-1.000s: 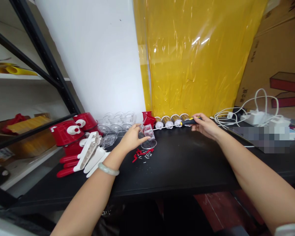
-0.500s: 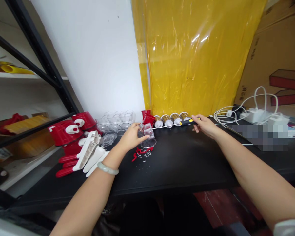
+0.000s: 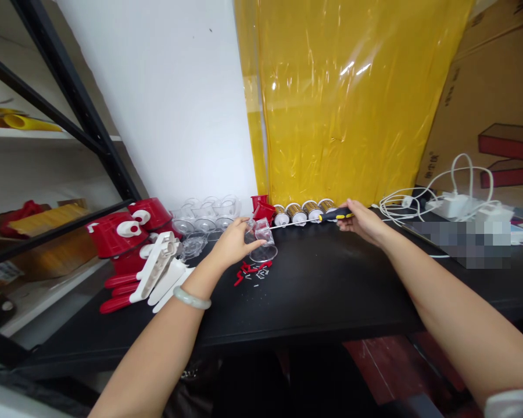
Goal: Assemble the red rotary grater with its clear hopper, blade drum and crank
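Left hand grips a clear, round-rimmed plastic part near the back edge of the flat black surface. Right hand holds a long-shafted, black-and-yellow-handled screwdriver, its shaft end at the part's right side.

Since half a second ago, the screwdriver has turned on its axis: the yellow marking near its handle end, before on top, is now lower. The fingers of the right hand have also changed position around the handle.

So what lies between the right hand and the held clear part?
Head view: a screwdriver, its handle in the right hand, its tip at the clear part.
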